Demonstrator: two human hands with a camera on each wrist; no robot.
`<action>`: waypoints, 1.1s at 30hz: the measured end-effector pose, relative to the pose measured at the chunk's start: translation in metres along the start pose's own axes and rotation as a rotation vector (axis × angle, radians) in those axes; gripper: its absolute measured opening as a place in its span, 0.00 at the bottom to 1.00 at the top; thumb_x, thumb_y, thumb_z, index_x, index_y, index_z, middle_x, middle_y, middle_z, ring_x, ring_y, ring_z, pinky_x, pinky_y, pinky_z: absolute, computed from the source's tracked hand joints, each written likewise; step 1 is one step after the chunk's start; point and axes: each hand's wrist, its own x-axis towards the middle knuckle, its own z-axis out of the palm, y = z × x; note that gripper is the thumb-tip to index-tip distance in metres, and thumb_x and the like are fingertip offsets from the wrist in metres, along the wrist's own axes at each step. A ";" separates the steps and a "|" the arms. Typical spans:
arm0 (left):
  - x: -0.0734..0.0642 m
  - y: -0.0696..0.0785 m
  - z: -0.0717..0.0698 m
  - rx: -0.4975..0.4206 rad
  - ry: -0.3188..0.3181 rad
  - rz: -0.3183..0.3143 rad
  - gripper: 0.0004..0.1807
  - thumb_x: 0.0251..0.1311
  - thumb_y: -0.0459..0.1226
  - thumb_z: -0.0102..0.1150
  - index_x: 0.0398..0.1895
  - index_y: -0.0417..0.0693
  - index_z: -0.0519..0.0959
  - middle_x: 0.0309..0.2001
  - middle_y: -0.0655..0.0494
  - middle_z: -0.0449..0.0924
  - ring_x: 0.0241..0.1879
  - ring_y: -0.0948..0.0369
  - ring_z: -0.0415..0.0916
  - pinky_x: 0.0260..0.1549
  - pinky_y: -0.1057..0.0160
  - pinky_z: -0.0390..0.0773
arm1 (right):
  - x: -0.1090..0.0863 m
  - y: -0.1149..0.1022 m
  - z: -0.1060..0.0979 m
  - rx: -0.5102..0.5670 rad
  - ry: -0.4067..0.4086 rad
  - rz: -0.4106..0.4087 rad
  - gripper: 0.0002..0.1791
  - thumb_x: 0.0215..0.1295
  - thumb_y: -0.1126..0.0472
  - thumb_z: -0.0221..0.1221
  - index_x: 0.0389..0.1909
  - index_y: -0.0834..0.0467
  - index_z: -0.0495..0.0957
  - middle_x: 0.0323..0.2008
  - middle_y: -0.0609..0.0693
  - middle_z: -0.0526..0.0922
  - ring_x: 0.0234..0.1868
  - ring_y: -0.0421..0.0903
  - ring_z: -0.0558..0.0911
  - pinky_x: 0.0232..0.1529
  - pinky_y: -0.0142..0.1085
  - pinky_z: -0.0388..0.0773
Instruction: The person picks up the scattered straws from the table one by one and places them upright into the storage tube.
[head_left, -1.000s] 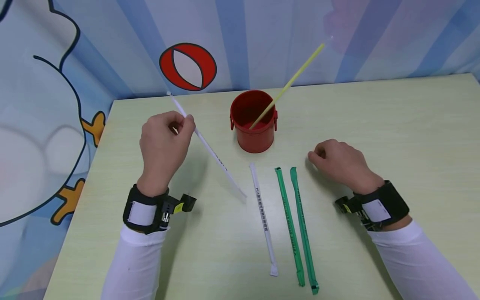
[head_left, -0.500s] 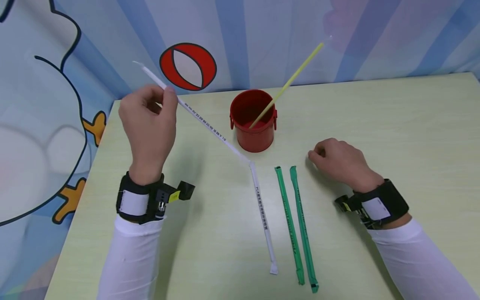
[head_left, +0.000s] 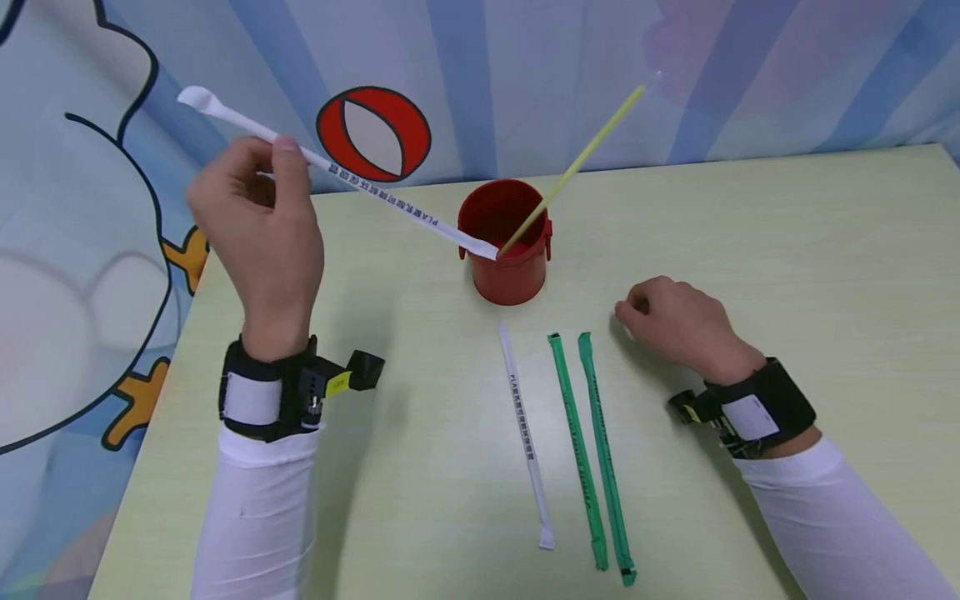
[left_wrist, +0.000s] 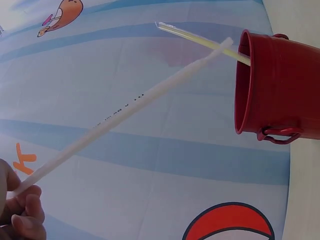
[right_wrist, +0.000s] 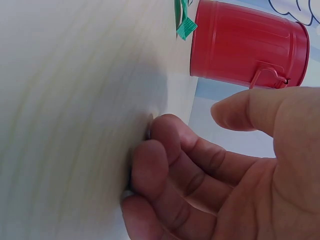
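Observation:
My left hand pinches a white paper-wrapped straw near its upper left end, between thumb and fingers. The straw slants down to the right, and its lower end appears in front of the mouth of a red bucket. In the left wrist view that end stands apart from the bucket's rim. A yellow straw in a clear wrapper leans inside the bucket. On the table to the bucket's right rests my right hand, fingers loosely curled, holding nothing.
Another white wrapped straw lies on the pale table in front of the bucket. Two green wrapped straws lie to its right. Behind the table rises a printed blue curtain.
My left hand has moved left and up with the white straw. The straw's lower end has risen from near the table to the bucket's mouth. My right hand stays put.

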 end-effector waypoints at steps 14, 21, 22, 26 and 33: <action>-0.009 -0.002 0.008 0.043 -0.088 0.041 0.17 0.74 0.40 0.53 0.46 0.35 0.85 0.39 0.41 0.85 0.18 0.73 0.56 0.23 0.70 0.58 | -0.002 -0.001 0.001 0.006 -0.003 0.008 0.17 0.73 0.55 0.50 0.35 0.63 0.82 0.21 0.51 0.75 0.24 0.48 0.73 0.24 0.36 0.64; -0.016 -0.008 0.020 0.067 -0.161 0.081 0.17 0.74 0.40 0.54 0.47 0.36 0.86 0.42 0.41 0.87 0.22 0.73 0.58 0.24 0.71 0.60 | -0.003 -0.001 0.001 0.003 0.003 0.015 0.17 0.72 0.55 0.50 0.37 0.64 0.82 0.22 0.52 0.76 0.25 0.48 0.73 0.24 0.36 0.64; -0.018 -0.008 0.022 0.073 -0.173 0.081 0.17 0.73 0.41 0.55 0.47 0.36 0.86 0.42 0.41 0.87 0.23 0.71 0.59 0.25 0.71 0.61 | -0.003 -0.001 0.001 0.003 0.004 0.016 0.17 0.72 0.55 0.50 0.37 0.64 0.83 0.22 0.52 0.76 0.25 0.48 0.73 0.24 0.36 0.64; -0.025 -0.009 0.031 0.101 -0.229 0.041 0.17 0.73 0.41 0.56 0.47 0.36 0.86 0.43 0.42 0.87 0.25 0.65 0.64 0.26 0.71 0.63 | -0.004 -0.001 0.001 0.005 0.009 0.015 0.17 0.72 0.55 0.51 0.37 0.64 0.83 0.22 0.52 0.76 0.25 0.48 0.73 0.24 0.36 0.64; -0.033 -0.012 0.036 0.125 -0.306 0.001 0.16 0.71 0.41 0.58 0.45 0.37 0.86 0.42 0.42 0.87 0.25 0.58 0.68 0.26 0.69 0.65 | -0.006 -0.003 0.001 0.004 0.014 0.010 0.17 0.72 0.55 0.51 0.36 0.64 0.83 0.22 0.52 0.76 0.24 0.48 0.73 0.24 0.36 0.64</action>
